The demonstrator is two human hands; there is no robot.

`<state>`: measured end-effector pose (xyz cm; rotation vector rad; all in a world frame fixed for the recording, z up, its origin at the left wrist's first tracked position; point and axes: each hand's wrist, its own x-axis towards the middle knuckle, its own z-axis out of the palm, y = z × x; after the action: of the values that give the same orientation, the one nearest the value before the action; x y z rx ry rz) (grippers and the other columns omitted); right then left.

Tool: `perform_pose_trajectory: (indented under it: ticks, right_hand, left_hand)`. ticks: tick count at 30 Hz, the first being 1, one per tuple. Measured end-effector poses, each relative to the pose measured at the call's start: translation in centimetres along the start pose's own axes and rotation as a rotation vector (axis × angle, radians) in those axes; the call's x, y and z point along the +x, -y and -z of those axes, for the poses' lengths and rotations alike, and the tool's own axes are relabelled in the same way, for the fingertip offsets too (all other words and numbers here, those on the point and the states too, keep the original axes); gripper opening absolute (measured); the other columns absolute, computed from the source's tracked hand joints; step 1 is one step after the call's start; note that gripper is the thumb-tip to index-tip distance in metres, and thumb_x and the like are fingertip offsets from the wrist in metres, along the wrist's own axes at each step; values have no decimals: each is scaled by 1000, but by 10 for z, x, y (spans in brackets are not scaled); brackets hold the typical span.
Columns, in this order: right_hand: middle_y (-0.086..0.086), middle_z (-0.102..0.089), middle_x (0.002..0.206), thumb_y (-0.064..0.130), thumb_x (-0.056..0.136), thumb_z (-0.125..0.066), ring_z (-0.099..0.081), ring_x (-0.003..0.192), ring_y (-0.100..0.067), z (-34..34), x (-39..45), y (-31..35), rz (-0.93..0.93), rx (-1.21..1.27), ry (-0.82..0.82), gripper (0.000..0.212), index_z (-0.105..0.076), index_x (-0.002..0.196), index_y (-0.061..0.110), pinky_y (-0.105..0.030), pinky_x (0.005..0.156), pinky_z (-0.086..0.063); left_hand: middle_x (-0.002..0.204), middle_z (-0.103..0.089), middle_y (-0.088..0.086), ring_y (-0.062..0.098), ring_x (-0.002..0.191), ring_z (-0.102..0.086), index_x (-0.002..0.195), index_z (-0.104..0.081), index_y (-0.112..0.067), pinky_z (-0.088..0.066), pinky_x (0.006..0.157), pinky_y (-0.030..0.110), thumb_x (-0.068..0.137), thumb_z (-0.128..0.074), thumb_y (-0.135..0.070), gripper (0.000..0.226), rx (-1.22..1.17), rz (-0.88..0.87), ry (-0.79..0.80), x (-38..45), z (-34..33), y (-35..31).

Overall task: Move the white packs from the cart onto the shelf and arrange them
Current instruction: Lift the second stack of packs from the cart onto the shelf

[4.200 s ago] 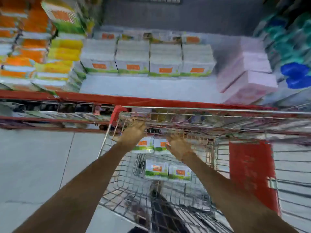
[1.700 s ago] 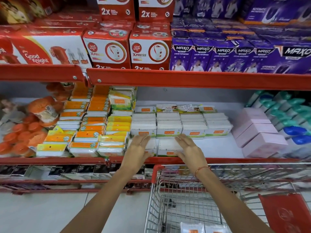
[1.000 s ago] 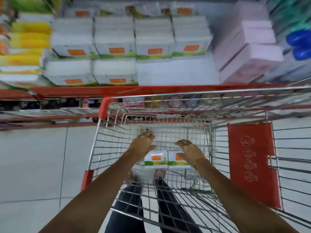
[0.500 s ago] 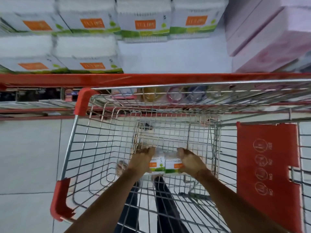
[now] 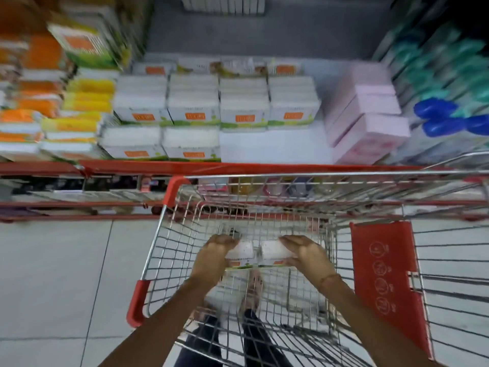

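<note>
— What are the hands doing in the cart (image 5: pixel 158 250)?

— The left hand (image 5: pixel 211 256) is cupped round the left of two white packs (image 5: pixel 242 251), fingers curled over its far edge. The right hand (image 5: pixel 304 254) is cupped the same way round the right pack (image 5: pixel 274 251). The two packs sit side by side, touching, pressed between the palms, held above the wire floor inside the basket.

— And the shelf (image 5: pixel 272 148)?

— Up at twelve o'clock from the hands. A back row of four stacked white packs (image 5: pixel 217 107) with orange labels, and two more packs (image 5: pixel 161 144) in front at about eleven o'clock, right at the red shelf edge. The stretch of shelf beside those two is bare white.

— Anything you can't make out?

— The print on the labels is blurred. The held packs' undersides are hidden by the fingers; only a green strip shows at their near edge. At one o'clock, pink boxes (image 5: pixel 367 123); beyond them teal and blue goods smeared by motion. Orange and yellow packets (image 5: pixel 87 102) at ten o'clock are blurred as well.
</note>
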<state>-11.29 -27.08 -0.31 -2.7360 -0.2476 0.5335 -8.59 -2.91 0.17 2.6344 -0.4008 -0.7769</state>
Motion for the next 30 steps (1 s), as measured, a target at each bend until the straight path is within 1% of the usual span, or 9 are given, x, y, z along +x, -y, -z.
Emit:
perform_pose_trajectory:
  ticks: [3, 6, 8, 10, 12, 15, 19, 23, 30]
  right_hand:
    - [-6, -61, 130, 23, 71, -79, -56, 120, -23, 45, -3, 14, -22, 25, -119, 61, -57, 127, 15, -38, 97, -50]
    - [-5, -72, 110, 22, 55, -89, -69, 99, -22, 95, -5, 26, 27, -53, -314, 64, -66, 115, 16, -33, 76, -59]
    - [-3, -74, 105, 20, 50, -91, -71, 93, -20, 124, -4, 33, 48, -67, -388, 65, -69, 110, 15, -32, 70, -60]
    - [-5, -73, 107, 17, 51, -91, -70, 95, -20, 151, 0, 38, 66, -54, -473, 65, -68, 111, 13, -27, 78, -56]
    - [-7, -72, 110, 14, 52, -91, -69, 97, -20, 172, 7, 38, 76, -31, -539, 67, -66, 114, 12, -24, 88, -50]
    - [-9, -71, 112, 12, 55, -89, -67, 100, -23, 201, 23, 39, 85, -18, -612, 66, -64, 117, 11, -31, 84, -55]
    - [-13, -66, 121, 9, 65, -82, -61, 111, -28, 224, 50, 36, 49, 11, -604, 61, -60, 121, 7, -40, 96, -50]
    - [-11, -62, 127, 10, 67, -81, -57, 117, -26, 227, 77, 22, -26, 3, -499, 64, -57, 126, 11, -36, 104, -45]
    - [-4, -54, 138, 10, 76, -74, -52, 124, -20, 217, 92, 11, -125, -26, -301, 62, -49, 133, 18, -30, 108, -39]
  left_hand:
    - [139, -51, -5, 15, 128, -42, 137, -46, -24, -37, 106, 26, 81, -69, -22, 61, -45, -14, -119, -11, 38, -8]
    - [137, -52, -5, 16, 129, -43, 135, -48, -25, -38, 105, 26, 78, -72, -20, 62, -50, -52, -235, -16, 74, -17]
    - [138, -52, -6, 15, 129, -43, 135, -47, -28, -39, 105, 25, 78, -73, -16, 64, -53, -91, -293, -13, 98, -24]
    - [137, -52, -7, 14, 129, -43, 136, -47, -28, -39, 105, 23, 78, -73, -12, 65, -52, -158, -375, -8, 123, -33]
    - [136, -51, -5, 12, 128, -43, 136, -46, -26, -34, 102, 12, 81, -70, -7, 63, -80, -198, -445, -1, 145, -44]
    - [134, -54, 1, 15, 124, -48, 136, -48, -22, -26, 98, 8, 78, -71, -2, 65, -98, -219, -535, 13, 170, -60]
    - [138, -51, 3, 18, 130, -43, 135, -48, -20, -27, 108, 16, 78, -71, -3, 64, -119, -203, -570, 43, 193, -74]
    - [143, -47, 3, 18, 133, -41, 137, -46, -20, -35, 106, 19, 79, -70, 2, 67, -84, -206, -513, 80, 198, -83]
    - [144, -47, 2, 18, 132, -43, 137, -46, -20, -33, 111, 24, 79, -69, 1, 67, -40, -173, -439, 106, 186, -76]
